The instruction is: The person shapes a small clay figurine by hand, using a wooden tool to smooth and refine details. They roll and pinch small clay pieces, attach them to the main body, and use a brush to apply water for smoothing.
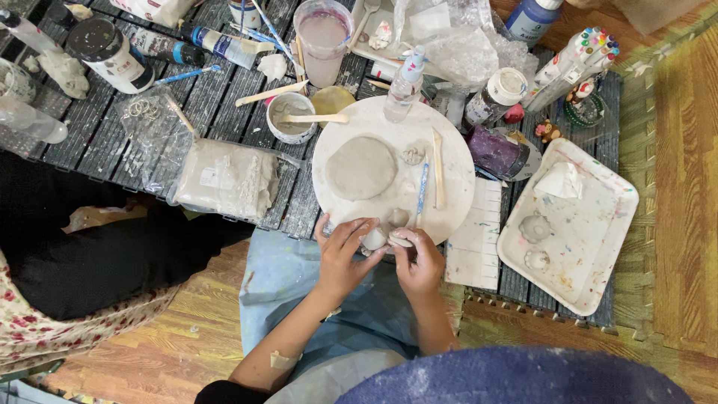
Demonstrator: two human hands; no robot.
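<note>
My left hand (342, 254) pinches a small lump of grey clay (374, 239) at the near edge of a round white turntable board (456, 161). My right hand (419, 262) holds another small piece of clay (401, 241) right beside it, fingers curled around it. A flattened grey clay disc (361, 167) lies on the board's left half. A small curled clay scrap (412, 155), a blue-handled tool (422, 187) and a wooden modelling stick (438, 168) lie on the board to its right. A small spray bottle (404, 86) stands at the board's far edge.
A wrapped block of clay (224, 179) lies left of the board. A white cup of slip with a wooden stick (293, 117), a cloudy water cup (323, 41), paint bottles, brushes and a purple jar (497, 152) crowd the slatted table. A paint-stained white tray (591, 239) sits right.
</note>
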